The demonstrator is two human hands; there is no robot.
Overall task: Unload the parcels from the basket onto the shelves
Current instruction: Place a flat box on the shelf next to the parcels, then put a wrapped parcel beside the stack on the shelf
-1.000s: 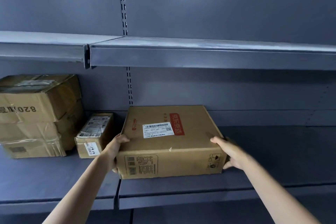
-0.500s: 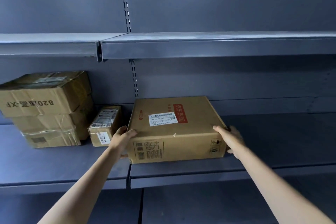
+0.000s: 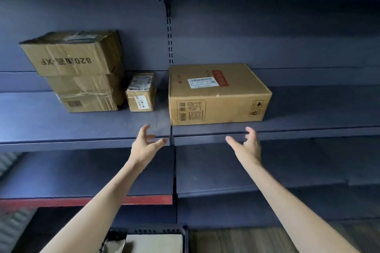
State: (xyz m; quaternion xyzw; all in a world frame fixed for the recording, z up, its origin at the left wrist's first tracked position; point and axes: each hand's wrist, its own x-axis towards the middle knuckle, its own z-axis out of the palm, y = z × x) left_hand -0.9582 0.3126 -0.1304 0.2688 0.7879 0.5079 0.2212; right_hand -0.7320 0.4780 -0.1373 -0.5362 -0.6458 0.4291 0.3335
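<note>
Withdrawn from shelved parcel (image 3: 216, 94), left hand (image 3: 144, 146) and right hand (image 3: 247, 146) released; basket (image 3: 148, 230) below, nearer left

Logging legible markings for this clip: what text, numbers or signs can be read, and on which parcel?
"820", upside down, followed by unclear characters: top box of the stack.
Handwritten digits, possibly "1414", uncertain: small parcel, white sticker.
Shipping label, barcode and red printed band: large box, too small to read.
Printed panel and handling symbols on the large box's front face: unreadable.
</note>
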